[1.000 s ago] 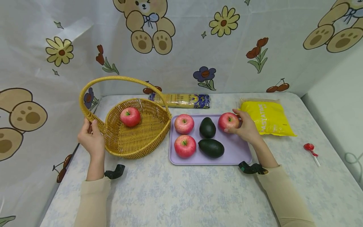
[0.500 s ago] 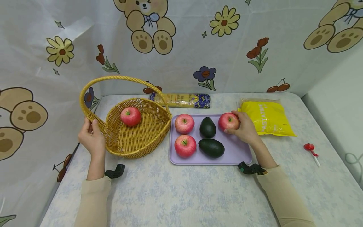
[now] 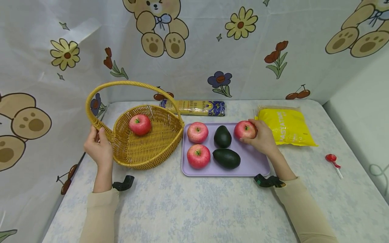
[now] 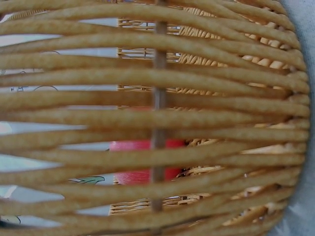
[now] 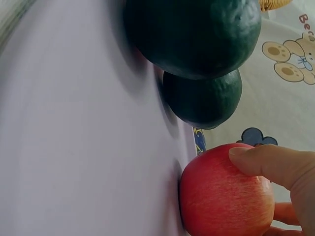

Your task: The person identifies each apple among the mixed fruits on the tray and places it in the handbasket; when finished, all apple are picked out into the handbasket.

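We count four apples in all: one apple in the basket and three on the tray, two apples at its left and one apple at its far right. On that tray we also count two avocados. Across the table we find one basket, one tray, one long packet at the far side, one yellow bag and one lollipop, both at right.

Plain beige sleeves are worn with curved black wrist devices.
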### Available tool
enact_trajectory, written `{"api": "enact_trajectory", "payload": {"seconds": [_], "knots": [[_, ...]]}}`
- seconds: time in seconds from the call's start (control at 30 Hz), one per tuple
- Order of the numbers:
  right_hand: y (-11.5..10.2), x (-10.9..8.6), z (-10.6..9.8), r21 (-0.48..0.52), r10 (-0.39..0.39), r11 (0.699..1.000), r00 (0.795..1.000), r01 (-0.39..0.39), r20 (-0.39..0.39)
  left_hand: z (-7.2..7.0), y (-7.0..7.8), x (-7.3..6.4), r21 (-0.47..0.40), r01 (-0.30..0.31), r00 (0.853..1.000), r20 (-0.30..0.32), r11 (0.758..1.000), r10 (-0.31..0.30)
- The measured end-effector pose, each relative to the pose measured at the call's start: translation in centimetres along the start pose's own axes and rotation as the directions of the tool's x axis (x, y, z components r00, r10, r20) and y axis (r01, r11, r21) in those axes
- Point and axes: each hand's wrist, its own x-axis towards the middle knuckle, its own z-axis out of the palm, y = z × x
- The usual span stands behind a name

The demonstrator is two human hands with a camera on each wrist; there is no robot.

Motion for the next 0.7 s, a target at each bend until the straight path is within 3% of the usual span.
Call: {"api": "enact_trajectory", "payload": {"seconds": [0.43,0.7], "knots": [[-0.2,-0.1,-0.1,0.022,-0.054,0.998,0.992,0.057,-0.111,-0.3,0.2,-0.1,-0.028,-0.001,1.0,0.031,1.0,0.002],[-0.9,-0.1,-1.2,0.099,-0.027,0.994,0.983,0.046,-0.182,-0.2,0.1,0.0,-0.02,0.007,1.0,0.029,1.0,-0.006]]}}
